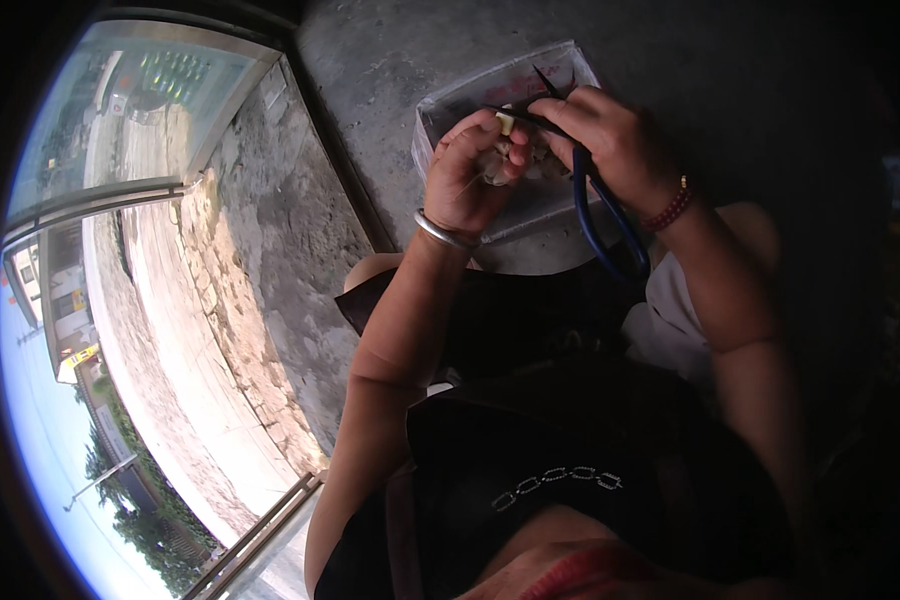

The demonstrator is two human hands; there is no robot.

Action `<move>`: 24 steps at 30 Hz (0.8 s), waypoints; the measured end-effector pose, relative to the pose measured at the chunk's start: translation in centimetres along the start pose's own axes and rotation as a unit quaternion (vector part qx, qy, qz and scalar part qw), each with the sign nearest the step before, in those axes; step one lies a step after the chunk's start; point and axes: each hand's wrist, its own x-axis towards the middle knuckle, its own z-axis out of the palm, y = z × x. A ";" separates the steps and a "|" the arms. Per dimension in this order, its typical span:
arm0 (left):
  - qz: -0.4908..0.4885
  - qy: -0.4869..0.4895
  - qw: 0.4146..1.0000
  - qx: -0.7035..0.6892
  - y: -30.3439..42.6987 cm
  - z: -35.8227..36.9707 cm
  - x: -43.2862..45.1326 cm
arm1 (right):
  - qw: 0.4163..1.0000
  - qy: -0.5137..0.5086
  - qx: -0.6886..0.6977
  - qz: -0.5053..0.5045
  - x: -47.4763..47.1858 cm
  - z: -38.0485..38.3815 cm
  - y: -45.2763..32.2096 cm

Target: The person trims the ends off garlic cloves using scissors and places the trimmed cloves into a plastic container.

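My left hand (469, 161) pinches a small pale-yellow piece (505, 123), which looks like a peeled garlic clove, between thumb and fingers. Whitish, papery bits (497, 166) sit in the curl of the same hand. In my right hand (607, 139) is a pair of scissors (583, 187) with blue loop handles and dark blades. The blades are spread apart; the lower one lies against or just over the pale piece. Both hands are above a plastic-lined box (439, 101) with red marks on its inner wall. Pale, skin-like pieces (544, 161) lie inside, partly hidden by my hands.
The box stands on a grey concrete floor (367, 52) between my knees. Dark cloth (525, 315) covers my lap. To the left, a metal door track (337, 157) and glass panel (210, 82) border a sunlit paved strip (172, 300). Deep shadow hides the right side.
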 end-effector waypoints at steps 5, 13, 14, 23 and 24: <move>-0.015 0.003 1.000 -0.026 -0.1 -0.2 0.2 | 1.000 -0.023 -0.012 0.000 0.0 -0.2 -0.3; -0.044 -0.031 0.997 -0.061 -0.2 -0.7 0.8 | 1.000 -0.016 -0.020 0.007 -0.2 -0.1 0.0; -0.045 -0.034 0.997 -0.060 -0.3 -0.7 0.8 | 1.000 -0.013 -0.019 0.008 -0.3 0.0 0.2; -0.040 -0.021 0.999 -0.007 -0.2 -0.7 0.8 | 0.999 -0.023 -0.025 -0.009 -0.4 -0.1 0.7; -0.040 -0.026 0.999 0.002 -0.1 -0.7 0.8 | 0.999 -0.025 -0.023 -0.010 -0.4 -0.2 0.7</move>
